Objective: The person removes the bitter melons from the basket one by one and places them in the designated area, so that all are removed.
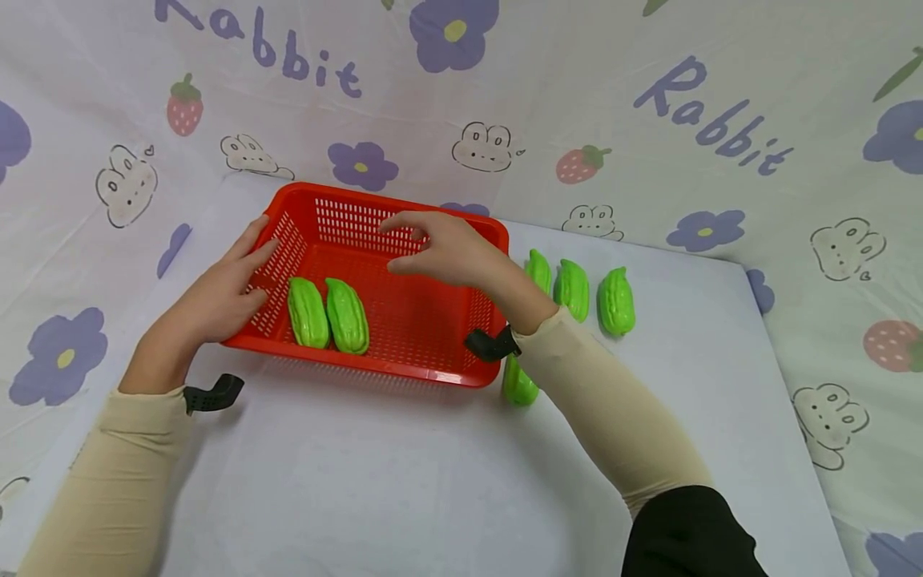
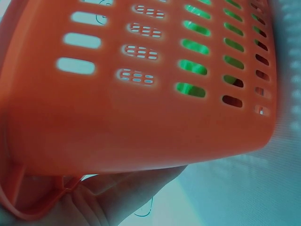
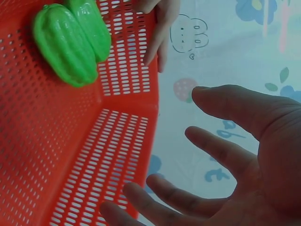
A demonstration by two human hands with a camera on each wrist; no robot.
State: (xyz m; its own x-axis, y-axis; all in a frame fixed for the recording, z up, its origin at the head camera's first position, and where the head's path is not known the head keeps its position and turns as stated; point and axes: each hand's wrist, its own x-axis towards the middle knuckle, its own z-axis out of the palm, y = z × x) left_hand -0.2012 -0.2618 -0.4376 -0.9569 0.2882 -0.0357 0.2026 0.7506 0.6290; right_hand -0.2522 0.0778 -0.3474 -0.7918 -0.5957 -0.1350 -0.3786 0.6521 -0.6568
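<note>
My left hand grips the left end of a red plastic basket, thumb and fingers at its rim. In the left wrist view, part of that hand shows against the outer wall of the basket. Two green ridged bitter gourds lie side by side inside, toward the left front corner; they also appear in the right wrist view as bitter gourds. Over the basket's back right part hovers my right hand, fingers spread and loosely bent, with nothing in it.
Right of the basket, several more green gourds lie on the white table. One gourd sits by the basket's front right corner, partly behind the right sleeve. A printed cloth hangs behind the table.
</note>
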